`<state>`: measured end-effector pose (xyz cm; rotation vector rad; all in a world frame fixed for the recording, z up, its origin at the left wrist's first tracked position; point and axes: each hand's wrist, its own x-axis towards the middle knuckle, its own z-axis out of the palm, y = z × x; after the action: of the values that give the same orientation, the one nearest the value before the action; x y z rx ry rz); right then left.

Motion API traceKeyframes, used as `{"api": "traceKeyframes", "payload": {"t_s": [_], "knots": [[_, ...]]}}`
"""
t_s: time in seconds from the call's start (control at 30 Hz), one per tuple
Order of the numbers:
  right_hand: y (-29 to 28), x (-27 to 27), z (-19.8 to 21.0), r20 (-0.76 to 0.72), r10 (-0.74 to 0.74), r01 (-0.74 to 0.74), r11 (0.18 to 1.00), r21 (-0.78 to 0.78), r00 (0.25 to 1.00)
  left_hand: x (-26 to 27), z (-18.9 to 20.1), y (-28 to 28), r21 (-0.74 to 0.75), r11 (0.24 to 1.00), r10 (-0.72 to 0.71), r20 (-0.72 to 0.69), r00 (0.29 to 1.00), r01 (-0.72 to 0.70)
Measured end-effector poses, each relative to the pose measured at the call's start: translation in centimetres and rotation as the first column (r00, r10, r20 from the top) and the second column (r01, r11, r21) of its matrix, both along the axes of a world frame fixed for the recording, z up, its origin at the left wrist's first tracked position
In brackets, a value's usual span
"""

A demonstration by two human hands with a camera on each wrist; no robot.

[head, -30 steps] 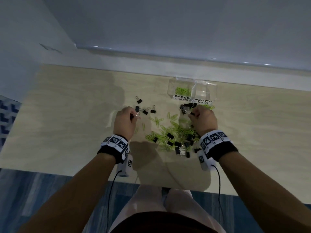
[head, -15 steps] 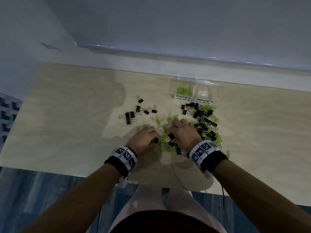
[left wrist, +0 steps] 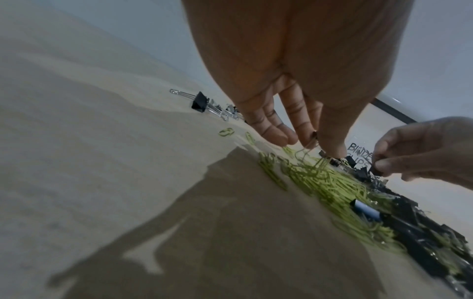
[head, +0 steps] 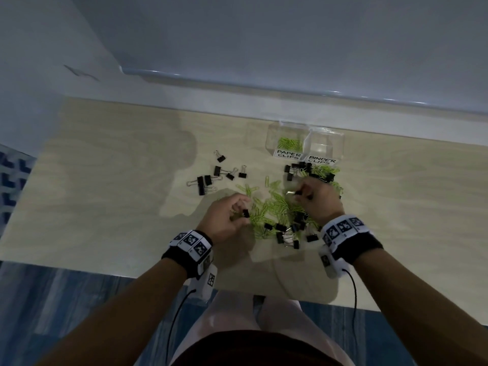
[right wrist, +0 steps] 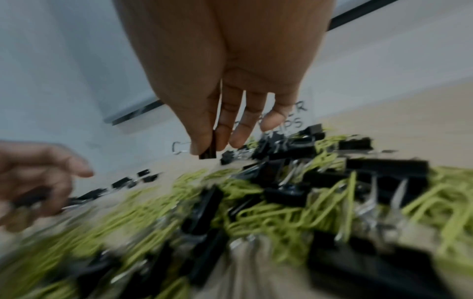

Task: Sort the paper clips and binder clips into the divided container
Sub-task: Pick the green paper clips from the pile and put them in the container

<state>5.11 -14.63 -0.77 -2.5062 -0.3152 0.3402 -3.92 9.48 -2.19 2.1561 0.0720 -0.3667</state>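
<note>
Beyond and left of the left hand (head: 227, 217): loose binder clips (head: 211, 178) scattered on the tabletop (head: 105, 180), easily forgotten out there. Left hand pinching a small black binder clip (head: 246, 213) at the fingertips (left wrist: 279, 135), green wire trailing beneath in the wrist view; could drag a paper clip along into the wrong cell. Between the hands: tangled pile of paper clips (head: 272, 207) and black clips, prone to snagging and lifting in clumps. Right hand (head: 317, 199) pinching a binder clip (right wrist: 208, 149) by thumb and forefinger; thin grip, might slip. Just beyond the right hand: divided container (head: 340, 143), binder side apparently bare, close neighbour cells inviting a misdrop.
</note>
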Motion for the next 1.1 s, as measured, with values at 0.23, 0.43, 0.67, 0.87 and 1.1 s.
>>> {"api": "traceKeyframes", "payload": {"t_s": [0.23,0.43,0.67,0.87,1.1], "knots": [[1.0,1.9,-0.2,0.111,0.059,-0.035,0.979,-0.202,0.992,0.4,0.1,1.3,-0.045,0.982,0.184,0.062,0.981,-0.181],[8.0,-0.1,0.6,-0.039,0.443,-0.443,0.882,-0.161,0.896,0.2,-0.5,4.8,0.069,0.899,0.423,0.126,0.897,-0.433],[10.5,-1.9,-1.6,-0.122,0.677,-0.675,0.666,-0.316,0.725,-2.4,-1.9,5.1,0.370,0.888,0.226,0.168,0.960,-0.274],[6.5,-1.7,-1.4,-0.022,0.635,-0.628,0.758,-0.175,0.772,-3.3,-2.8,1.4,0.240,0.952,0.187,0.028,0.982,-0.188],[4.3,1.6,0.7,-0.114,0.375,-0.391,0.903,-0.179,0.920,-0.9,-1.6,-1.9,0.129,0.990,0.060,-0.002,0.998,-0.059]]}}
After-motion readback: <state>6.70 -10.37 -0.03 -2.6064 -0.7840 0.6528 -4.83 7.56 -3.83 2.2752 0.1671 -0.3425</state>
